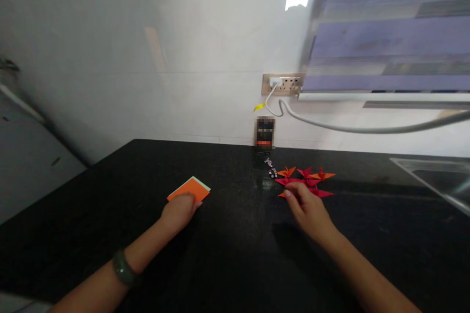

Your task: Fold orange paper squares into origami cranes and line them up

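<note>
My left hand [179, 212] lies closed on a stack of square origami paper [191, 188], orange on top with a pale green edge showing beneath. My right hand [306, 210] is pinched at the near left of a group of folded paper cranes. An orange tip [281, 194] of a paper crane sticks out beside its fingertips; the rest of that crane is hidden by the fingers. Around it sit red cranes [323, 192] and orange cranes [286, 172], several in close rows on the black counter [235, 254].
Behind the cranes, a small dark box [265, 132], blurred out, stands against the wall with a beaded strap [270, 168] before it. A metal sink [436, 181] is set into the counter at right. A white cable [330, 128] runs near the wall socket [281, 84].
</note>
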A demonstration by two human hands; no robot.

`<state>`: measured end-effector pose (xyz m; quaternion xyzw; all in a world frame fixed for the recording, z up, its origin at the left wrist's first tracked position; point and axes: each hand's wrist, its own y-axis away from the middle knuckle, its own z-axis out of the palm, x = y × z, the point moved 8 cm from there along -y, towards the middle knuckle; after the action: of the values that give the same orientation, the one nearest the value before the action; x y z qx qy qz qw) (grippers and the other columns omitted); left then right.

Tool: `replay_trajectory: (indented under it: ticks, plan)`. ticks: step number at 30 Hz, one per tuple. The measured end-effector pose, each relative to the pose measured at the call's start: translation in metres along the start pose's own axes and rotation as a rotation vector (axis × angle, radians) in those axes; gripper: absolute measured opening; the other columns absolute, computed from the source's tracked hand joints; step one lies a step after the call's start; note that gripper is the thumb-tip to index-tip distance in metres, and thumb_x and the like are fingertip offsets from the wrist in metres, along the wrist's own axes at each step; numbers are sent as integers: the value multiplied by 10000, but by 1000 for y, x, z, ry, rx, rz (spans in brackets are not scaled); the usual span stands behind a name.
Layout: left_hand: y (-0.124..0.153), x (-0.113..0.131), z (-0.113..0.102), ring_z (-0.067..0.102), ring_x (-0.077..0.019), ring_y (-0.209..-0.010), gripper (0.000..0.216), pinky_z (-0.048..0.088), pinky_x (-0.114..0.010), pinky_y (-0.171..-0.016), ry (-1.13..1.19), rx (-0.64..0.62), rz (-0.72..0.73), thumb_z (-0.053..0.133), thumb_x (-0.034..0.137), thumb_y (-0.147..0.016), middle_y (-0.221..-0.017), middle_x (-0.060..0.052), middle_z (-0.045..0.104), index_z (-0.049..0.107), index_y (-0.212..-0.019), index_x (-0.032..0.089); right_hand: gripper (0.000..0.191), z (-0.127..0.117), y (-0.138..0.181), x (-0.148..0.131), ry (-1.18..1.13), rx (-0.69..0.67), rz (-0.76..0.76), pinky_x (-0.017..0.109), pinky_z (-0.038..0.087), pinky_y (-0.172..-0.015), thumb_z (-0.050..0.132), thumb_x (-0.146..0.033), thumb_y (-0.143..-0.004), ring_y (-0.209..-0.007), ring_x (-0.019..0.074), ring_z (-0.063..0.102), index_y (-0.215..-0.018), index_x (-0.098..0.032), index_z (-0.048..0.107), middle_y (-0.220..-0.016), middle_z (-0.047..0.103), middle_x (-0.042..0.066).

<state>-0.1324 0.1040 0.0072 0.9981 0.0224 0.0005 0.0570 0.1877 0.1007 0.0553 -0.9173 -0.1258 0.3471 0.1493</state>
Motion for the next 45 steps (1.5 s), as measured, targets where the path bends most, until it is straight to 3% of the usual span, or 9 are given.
replay_trajectory:
  ticks: [2,4,13,18,21,28,34,45]
  plan:
    - [2,-1,-1,589,-246,-844,369,415,-317,-701,7,17,2,359,395,-823,-891,-146,633,607,-849,123,267,18,0,-17,-3,-138,3,287,405,-596,394,-383,-832,-653,189,577,-1003,-206,498,-704,594,28]
    - [4,-3,-1,591,-254,-839,377,419,-324,-684,11,28,-7,343,387,-829,-899,-149,631,606,-854,119,278,26,-2,-27,-37,-171,16,274,394,-569,385,-391,-836,-621,178,566,-1007,-200,491,-663,577,14]
    - [14,-15,3,584,-249,-898,350,417,-327,-731,54,2,-4,336,319,-845,-970,-167,616,609,-909,110,278,50,0,-38,-146,-144,67,253,383,-510,389,-402,-828,-543,154,527,-971,-195,505,-602,539,-12]
    - [16,-24,4,592,-230,-891,358,410,-315,-739,85,-12,5,298,279,-857,-941,-135,643,630,-876,147,264,65,10,-26,-109,-99,88,271,403,-546,388,-381,-823,-567,169,553,-950,-197,530,-629,567,4]
    - [16,-29,3,595,-224,-878,344,404,-306,-735,103,-15,1,308,263,-846,-910,-112,654,638,-845,163,258,76,17,-18,-100,-153,89,277,410,-555,397,-373,-819,-603,180,569,-948,-198,534,-662,590,16]
    - [19,-34,1,603,-225,-793,300,401,-297,-639,127,3,-103,330,246,-812,-854,-108,650,617,-781,167,254,80,18,-18,-131,-190,50,279,406,-561,388,-370,-828,-598,179,558,-956,-201,527,-642,573,9]
    - [19,-35,1,595,-239,-772,398,398,-288,-587,164,49,-136,482,532,-701,-888,-89,631,593,-835,173,248,82,18,-17,-147,-204,47,274,403,-563,390,-365,-828,-584,168,553,-940,-196,534,-631,563,2]
    - [15,-37,-1,588,-229,-813,277,394,-278,-615,163,43,-128,530,428,-714,-927,-80,627,614,-811,183,254,86,17,-12,-188,-203,58,264,395,-558,398,-365,-823,-602,161,550,-928,-187,544,-680,591,23]
